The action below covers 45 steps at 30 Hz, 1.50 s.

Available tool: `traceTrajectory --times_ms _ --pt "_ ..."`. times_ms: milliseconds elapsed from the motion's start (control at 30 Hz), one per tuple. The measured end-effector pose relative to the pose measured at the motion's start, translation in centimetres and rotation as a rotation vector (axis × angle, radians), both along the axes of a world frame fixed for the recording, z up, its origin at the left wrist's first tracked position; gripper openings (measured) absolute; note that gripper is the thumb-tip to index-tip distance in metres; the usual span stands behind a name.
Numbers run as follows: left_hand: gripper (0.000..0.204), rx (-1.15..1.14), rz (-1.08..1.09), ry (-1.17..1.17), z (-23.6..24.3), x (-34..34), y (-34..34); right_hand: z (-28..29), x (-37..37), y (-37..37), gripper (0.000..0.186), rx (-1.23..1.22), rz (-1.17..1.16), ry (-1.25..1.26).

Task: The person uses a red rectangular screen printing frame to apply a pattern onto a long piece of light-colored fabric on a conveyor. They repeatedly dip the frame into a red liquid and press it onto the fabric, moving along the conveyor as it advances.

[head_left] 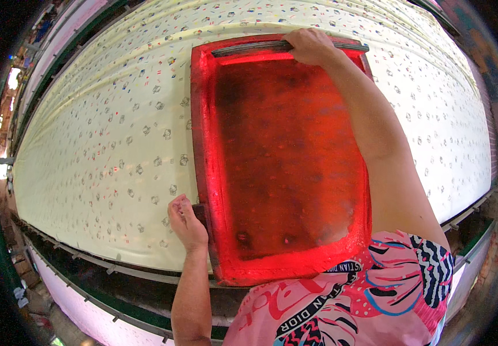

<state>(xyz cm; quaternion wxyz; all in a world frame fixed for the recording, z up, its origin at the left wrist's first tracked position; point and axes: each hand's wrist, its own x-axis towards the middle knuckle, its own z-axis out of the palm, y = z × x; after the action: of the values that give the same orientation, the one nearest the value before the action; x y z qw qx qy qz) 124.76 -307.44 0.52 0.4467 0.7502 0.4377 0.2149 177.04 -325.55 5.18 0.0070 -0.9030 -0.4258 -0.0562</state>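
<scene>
Got right grip (311, 47) clamped on bar (250, 48) at far end of screen (286, 158), probably for control. Left grip (189, 224)? Curled by block (202, 214), maybe steadying; can't tell if holding.

A long worktable (110, 267) edged with a narrow, dark, bracketed rail dominates the room. Beyond its left side runs a long, pale pink surface (82, 20) bordered in dark green; a second pale pink, green-edged surface (90, 314) lies along its near side. Farther left of the worktable, bright white patches of light (12, 78) glare against dim, indistinct surroundings.
</scene>
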Motion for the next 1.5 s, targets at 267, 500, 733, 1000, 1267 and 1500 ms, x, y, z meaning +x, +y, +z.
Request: traceTrajectory --times_ms 267,500,733,1000,1267,1500 --pt "0.046 0.038 -0.039 -0.046 -0.9 0.1 0.6 3.5 -8.2 -2.5 0.029 -0.103 -0.054 0.238" --pt "0.051 0.039 -0.059 -0.042 0.0 0.5 0.0 3.9 -20.1 -7.5 0.022 -0.115 0.007 0.283" --pt "0.061 0.05 -0.077 -0.065 -0.2 -0.1 0.5 4.1 -33.2 -11.4 0.024 -0.178 -0.006 0.32" --pt "0.068 0.093 -0.12 -0.03 -0.4 -0.2 0.5 3.7 -46.3 -16.0 0.023 -0.206 -0.005 0.333" --pt "0.071 0.166 -0.165 0.087 -0.3 0.2 1.3 3.1 -55.3 -19.4 0.042 -0.075 0.003 0.256" --pt "0.072 0.175 -0.141 0.141 -0.5 0.7 0.6 1.8 -58.8 -21.7 0.061 0.071 0.049 0.247"
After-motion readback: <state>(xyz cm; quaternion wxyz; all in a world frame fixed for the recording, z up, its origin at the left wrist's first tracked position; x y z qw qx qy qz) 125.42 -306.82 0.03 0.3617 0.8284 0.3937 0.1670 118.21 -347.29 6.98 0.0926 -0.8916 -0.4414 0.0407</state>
